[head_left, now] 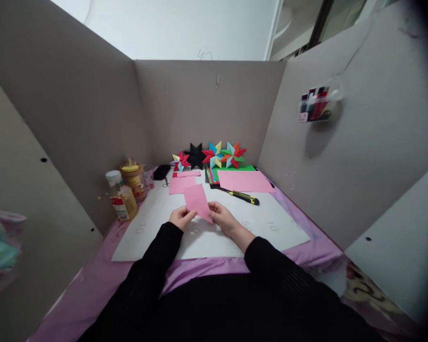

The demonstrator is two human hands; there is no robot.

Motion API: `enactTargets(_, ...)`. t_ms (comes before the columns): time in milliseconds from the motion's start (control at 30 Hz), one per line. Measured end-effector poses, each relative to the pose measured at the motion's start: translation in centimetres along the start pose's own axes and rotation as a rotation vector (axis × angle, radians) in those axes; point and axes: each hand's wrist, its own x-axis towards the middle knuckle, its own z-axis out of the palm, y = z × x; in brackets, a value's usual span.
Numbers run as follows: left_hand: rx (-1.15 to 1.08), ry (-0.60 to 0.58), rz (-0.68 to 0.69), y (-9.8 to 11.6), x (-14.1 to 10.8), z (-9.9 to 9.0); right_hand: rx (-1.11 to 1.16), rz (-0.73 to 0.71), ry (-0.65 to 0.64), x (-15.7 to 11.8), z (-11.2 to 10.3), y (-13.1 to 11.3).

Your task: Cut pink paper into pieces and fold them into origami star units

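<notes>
A small rectangular piece of pink paper is held slightly tilted above the white sheet. My left hand pinches its lower left edge between thumb and fingers. At the lower right edge, my right hand is closed on the same piece. Just behind it lies another pink paper, with a larger pink sheet to the right. A black and yellow utility knife rests on the white sheet, right of my hands.
Folded paper stars, among them a black star, stand along the back. At the left are a white-capped bottle, a brown jar, a clear cup, small scissors and a black object. Grey panels enclose the table.
</notes>
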Motion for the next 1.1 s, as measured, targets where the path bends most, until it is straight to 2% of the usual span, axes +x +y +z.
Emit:
enactTargets(100,0.011,-0.097,-0.002,0.1,-0.2,0.7,-0.059,0.050,-0.089,-0.4,0.7,-0.2)
enactTargets(167,0.030,-0.120,0.004,0.3,-0.3,0.7,-0.091,0.070,-0.093,-0.7,1.0,-0.3)
enactTargets(367,0.069,-0.015,0.027,0.4,-0.3,0.0,-0.150,0.063,-0.047,-1.1,1.0,-0.5)
enactTargets(633,0.036,-0.136,-0.017,0.4,-0.5,0.3,-0.115,0.002,0.013,-1.1,0.9,-0.6)
enactTargets(833,0.078,-0.094,-0.006,0.5,-0.6,0.4,-0.174,-0.046,0.068,-1.1,0.7,-0.4)
enactTargets(1000,0.144,-0.061,0.035,0.4,-0.4,0.6,-0.204,-0.090,0.066,-0.9,0.7,0.1)
enactTargets(1100,0.178,-0.049,0.094,1.7,-0.6,0.0,-0.194,-0.132,0.032,-1.1,0.6,-0.2)
